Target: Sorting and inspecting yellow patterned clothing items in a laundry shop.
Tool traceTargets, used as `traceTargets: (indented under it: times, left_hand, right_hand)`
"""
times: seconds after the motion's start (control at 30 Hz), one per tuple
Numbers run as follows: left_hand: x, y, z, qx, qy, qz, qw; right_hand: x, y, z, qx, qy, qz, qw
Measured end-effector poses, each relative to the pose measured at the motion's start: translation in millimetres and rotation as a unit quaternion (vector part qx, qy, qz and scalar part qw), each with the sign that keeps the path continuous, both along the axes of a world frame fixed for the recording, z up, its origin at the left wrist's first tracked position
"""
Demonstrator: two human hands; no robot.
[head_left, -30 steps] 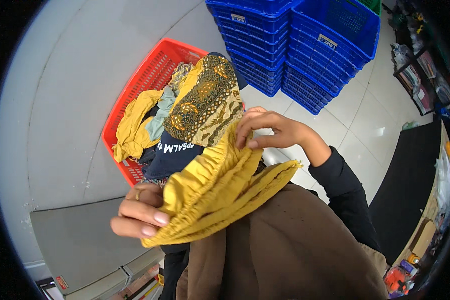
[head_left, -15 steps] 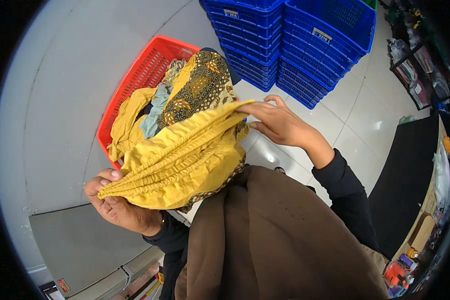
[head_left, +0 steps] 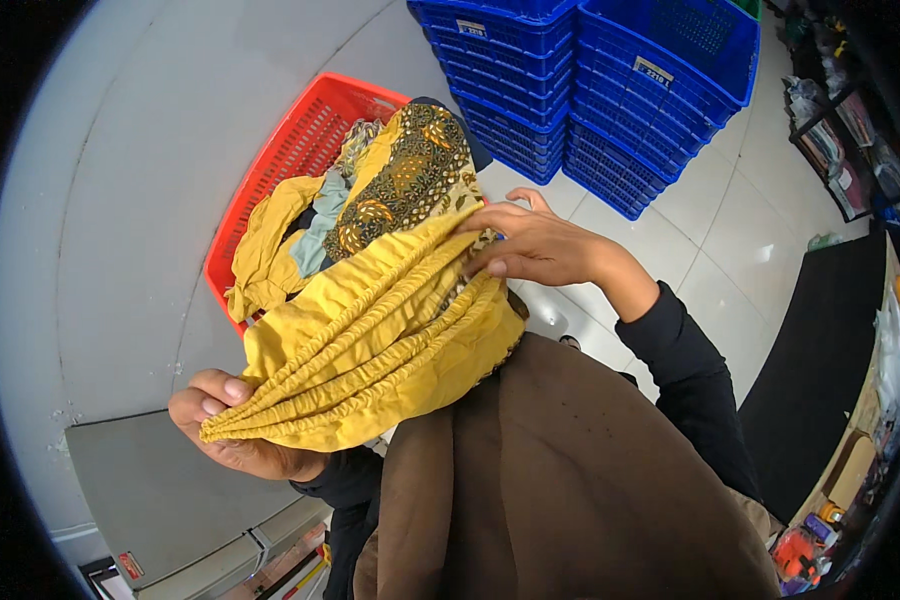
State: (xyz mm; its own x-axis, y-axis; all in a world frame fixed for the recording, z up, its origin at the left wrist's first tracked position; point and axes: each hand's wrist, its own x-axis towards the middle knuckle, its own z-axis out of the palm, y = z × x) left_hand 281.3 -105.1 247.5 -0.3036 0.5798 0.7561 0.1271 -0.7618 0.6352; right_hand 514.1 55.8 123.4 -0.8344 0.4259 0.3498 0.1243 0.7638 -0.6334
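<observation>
A yellow garment [head_left: 370,350] with a gathered elastic waistband is stretched between my hands, in front of my body. My left hand [head_left: 235,425] pinches the left end of the band, thumb on top. At the other end, my right hand [head_left: 550,245] grips the waistband's edges, some fingers stretched out and the thumb near the lower edge. Dark patterned cloth shows inside the opening between the band's edges. Just beyond, a red basket [head_left: 240,205] holds yellow, pale green and dark cloth, with a brown patterned garment [head_left: 405,180] heaped on its right side.
Blue plastic crates [head_left: 660,90] stand stacked at the far right of the basket on the tiled floor [head_left: 710,235]. A grey cabinet top [head_left: 170,500] lies at lower left. To the right are a black-topped table [head_left: 810,370] and a rack [head_left: 830,140] with packaged items.
My right hand has shifted left and its fingers have moved further over the band. The waistband has slackened and bulges, and its opening faces up more. My left hand has dropped slightly.
</observation>
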Motion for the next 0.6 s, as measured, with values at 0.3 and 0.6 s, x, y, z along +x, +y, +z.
traceTargets:
  times: [0.3,0.6]
  left_hand:
    - [-48,-12,-15,-0.074,-0.056,0.243,0.966]
    - [-93,-76,-49,-0.087,-0.071,0.208,0.972]
  right_hand:
    - [30,-4,40,-0.043,0.071,0.014,0.996]
    - [28,-16,153,0.028,0.057,0.069,0.996]
